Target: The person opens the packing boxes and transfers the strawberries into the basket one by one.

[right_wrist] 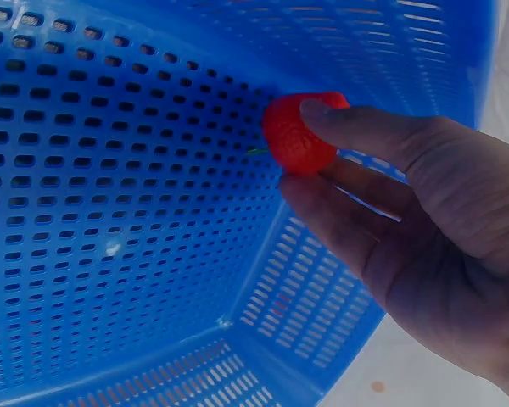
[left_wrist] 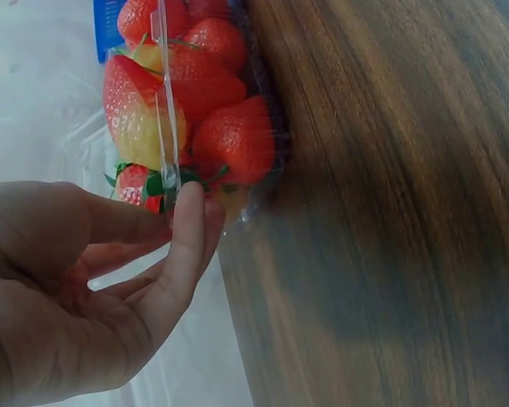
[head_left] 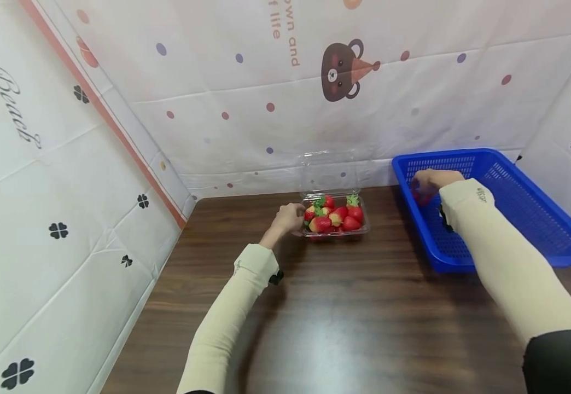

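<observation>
A clear plastic box full of strawberries stands near the table's back edge, its lid raised. At the box's left end, my left hand pinches the rim between thumb and fingers; the left wrist view shows the hand close beside the berries. Inside the blue basket, at its left end, my right hand holds a single strawberry. In the right wrist view the hand has thumb and fingers around this red strawberry, above the basket's slotted floor.
The blue basket stands at the right of the brown wooden table, close to the back wall. A white patterned cloth covers the wall behind and the left side. The clear lid leans back against that cloth.
</observation>
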